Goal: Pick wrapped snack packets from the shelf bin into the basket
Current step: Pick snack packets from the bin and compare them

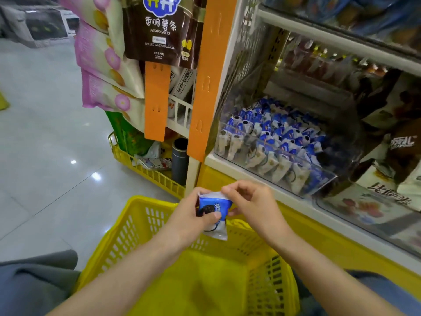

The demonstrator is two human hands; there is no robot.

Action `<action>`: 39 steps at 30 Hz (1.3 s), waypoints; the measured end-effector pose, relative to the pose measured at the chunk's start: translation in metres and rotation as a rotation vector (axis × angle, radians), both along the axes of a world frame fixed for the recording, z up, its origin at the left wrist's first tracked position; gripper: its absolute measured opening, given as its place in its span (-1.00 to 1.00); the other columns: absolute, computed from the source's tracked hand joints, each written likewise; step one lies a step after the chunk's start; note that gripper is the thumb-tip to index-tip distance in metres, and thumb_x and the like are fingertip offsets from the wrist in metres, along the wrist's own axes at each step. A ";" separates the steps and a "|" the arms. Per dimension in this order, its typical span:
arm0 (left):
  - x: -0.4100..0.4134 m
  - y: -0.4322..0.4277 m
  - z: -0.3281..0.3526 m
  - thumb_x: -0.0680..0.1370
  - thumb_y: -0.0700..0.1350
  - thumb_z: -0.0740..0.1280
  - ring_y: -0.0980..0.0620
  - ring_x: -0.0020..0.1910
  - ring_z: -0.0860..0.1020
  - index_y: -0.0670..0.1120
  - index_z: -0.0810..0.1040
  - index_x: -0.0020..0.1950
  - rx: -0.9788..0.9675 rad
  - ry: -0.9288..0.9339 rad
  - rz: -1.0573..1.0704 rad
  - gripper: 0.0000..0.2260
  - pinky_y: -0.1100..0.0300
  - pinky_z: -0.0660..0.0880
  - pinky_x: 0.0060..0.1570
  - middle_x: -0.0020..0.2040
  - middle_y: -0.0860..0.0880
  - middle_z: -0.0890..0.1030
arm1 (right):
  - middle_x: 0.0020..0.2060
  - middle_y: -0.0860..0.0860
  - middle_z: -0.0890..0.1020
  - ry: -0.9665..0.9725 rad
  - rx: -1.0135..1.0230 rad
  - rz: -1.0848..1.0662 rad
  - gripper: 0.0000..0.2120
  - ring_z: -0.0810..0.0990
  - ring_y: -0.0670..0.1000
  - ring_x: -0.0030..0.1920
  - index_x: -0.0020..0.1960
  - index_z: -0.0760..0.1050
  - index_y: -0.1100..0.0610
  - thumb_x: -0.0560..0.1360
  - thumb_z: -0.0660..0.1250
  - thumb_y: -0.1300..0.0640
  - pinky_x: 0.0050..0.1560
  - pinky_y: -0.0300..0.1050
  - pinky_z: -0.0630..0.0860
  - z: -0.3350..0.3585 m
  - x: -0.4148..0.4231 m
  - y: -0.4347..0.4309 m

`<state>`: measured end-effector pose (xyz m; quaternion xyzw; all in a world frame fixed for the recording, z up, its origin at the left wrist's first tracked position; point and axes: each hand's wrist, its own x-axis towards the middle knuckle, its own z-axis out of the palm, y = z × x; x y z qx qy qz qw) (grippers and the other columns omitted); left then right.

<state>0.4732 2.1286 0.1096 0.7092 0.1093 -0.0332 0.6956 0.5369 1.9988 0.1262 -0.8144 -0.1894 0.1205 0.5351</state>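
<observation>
A blue and white wrapped snack packet [214, 213] hangs above the far rim of the yellow plastic basket [141, 226]. My left hand [193, 215] grips its left side with the thumb across the front. My right hand [250, 201] pinches the packet's top right edge. The clear shelf bin [284, 165] up to the right holds several more blue and white packets [273, 133]. The inside of the basket shows only its yellow floor.
Orange hanging strips [205, 87] with snack bags hang at the shelf end on the left. A second yellow basket [148, 172] with goods sits on the floor behind them. Other packaged goods [387, 192] fill the shelf to the right. Grey tiled floor [45, 144] lies at left.
</observation>
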 end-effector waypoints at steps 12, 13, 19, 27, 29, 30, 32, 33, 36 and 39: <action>0.003 -0.006 -0.003 0.57 -0.14 0.22 -0.01 -0.15 0.60 -0.13 0.58 -0.10 -0.146 0.055 0.191 -0.83 0.16 0.52 -0.22 -0.13 -0.15 0.63 | -0.33 0.02 0.63 -0.065 -0.101 0.063 -0.90 0.52 -0.07 -0.32 -0.24 0.57 0.02 0.44 0.38 0.03 -0.21 0.03 0.54 -0.006 0.005 -0.004; 0.004 -0.006 -0.003 0.57 -0.13 0.22 -0.03 -0.15 0.60 -0.15 0.58 -0.10 -0.134 0.055 0.189 -0.82 0.16 0.51 -0.22 -0.12 -0.16 0.63 | -0.31 0.04 0.64 -0.053 -0.124 0.091 -0.89 0.52 -0.06 -0.31 -0.22 0.58 0.07 0.42 0.40 0.03 -0.20 0.02 0.53 -0.005 0.006 -0.004; 0.006 -0.005 -0.009 0.55 -0.11 0.25 -0.06 -0.13 0.57 -0.08 0.58 -0.20 -0.167 0.133 0.166 -0.82 0.05 0.45 -0.14 -0.12 -0.16 0.62 | -0.26 -0.13 0.60 -0.310 -0.318 0.157 -0.93 0.52 -0.16 -0.25 -0.18 0.58 -0.02 0.41 0.41 0.00 -0.20 -0.08 0.50 -0.003 0.004 -0.009; -0.003 -0.001 -0.006 0.44 -0.16 0.40 0.08 -0.13 0.63 -0.11 0.54 0.10 -0.229 0.145 0.095 -0.75 0.24 0.56 -0.22 -0.05 -0.07 0.67 | -0.32 0.00 0.61 -0.013 -0.011 -0.129 -0.83 0.60 -0.07 -0.32 -0.26 0.48 0.03 0.50 0.32 0.19 -0.22 -0.06 0.62 0.006 0.005 -0.009; -0.005 0.003 -0.003 0.44 -0.22 0.39 0.04 -0.13 0.63 -0.12 0.56 0.08 -0.238 0.085 0.188 -0.78 0.21 0.55 -0.15 -0.07 -0.07 0.69 | -0.34 0.04 0.59 0.235 0.118 -0.141 -0.85 0.60 -0.15 -0.38 -0.21 0.43 0.12 0.54 0.25 0.25 -0.31 -0.22 0.61 0.010 0.007 -0.010; -0.006 0.007 -0.001 0.46 -0.21 0.38 0.05 -0.13 0.62 -0.10 0.58 0.06 -0.224 0.066 0.229 -0.81 0.19 0.54 -0.10 -0.09 -0.05 0.69 | -0.35 0.03 0.60 0.342 0.146 -0.112 -0.88 0.59 -0.17 -0.40 -0.17 0.42 0.14 0.54 0.24 0.27 -0.32 -0.26 0.60 0.012 0.007 -0.011; -0.006 0.013 0.000 0.49 -0.17 0.35 0.13 -0.19 0.61 -0.08 0.61 0.01 -0.179 0.035 0.314 -0.88 0.24 0.54 -0.11 -0.16 0.00 0.70 | -0.25 0.08 0.64 0.471 0.104 -0.009 -0.92 0.60 -0.12 -0.36 -0.03 0.41 0.19 0.52 0.24 0.33 -0.29 -0.27 0.58 0.012 0.005 -0.011; -0.005 0.015 0.000 0.51 -0.16 0.33 0.17 -0.22 0.61 -0.08 0.62 -0.01 -0.159 0.016 0.344 -0.90 0.29 0.55 -0.16 -0.19 0.02 0.70 | -0.15 0.16 0.65 0.495 0.053 0.047 -0.84 0.60 -0.08 -0.31 0.06 0.40 0.22 0.50 0.26 0.36 -0.28 -0.28 0.57 0.010 0.003 -0.011; -0.005 0.017 0.001 0.54 -0.19 0.28 0.18 -0.27 0.61 -0.12 0.62 -0.05 -0.062 -0.042 0.373 -0.88 0.38 0.54 -0.27 -0.21 0.03 0.67 | 0.07 0.22 0.60 0.373 -0.185 0.196 -0.62 0.59 -0.02 -0.13 0.20 0.36 0.23 0.43 0.37 0.36 -0.15 -0.28 0.56 0.003 -0.004 -0.006; -0.005 0.019 0.000 0.54 -0.18 0.29 0.06 -0.23 0.57 -0.07 0.62 -0.14 0.161 -0.113 0.333 -0.87 0.19 0.53 -0.19 -0.22 -0.07 0.67 | 0.12 -0.07 0.54 0.149 -0.266 0.275 -0.53 0.53 -0.15 0.09 0.20 0.34 0.03 0.37 0.47 0.17 0.08 -0.25 0.51 -0.001 -0.008 0.003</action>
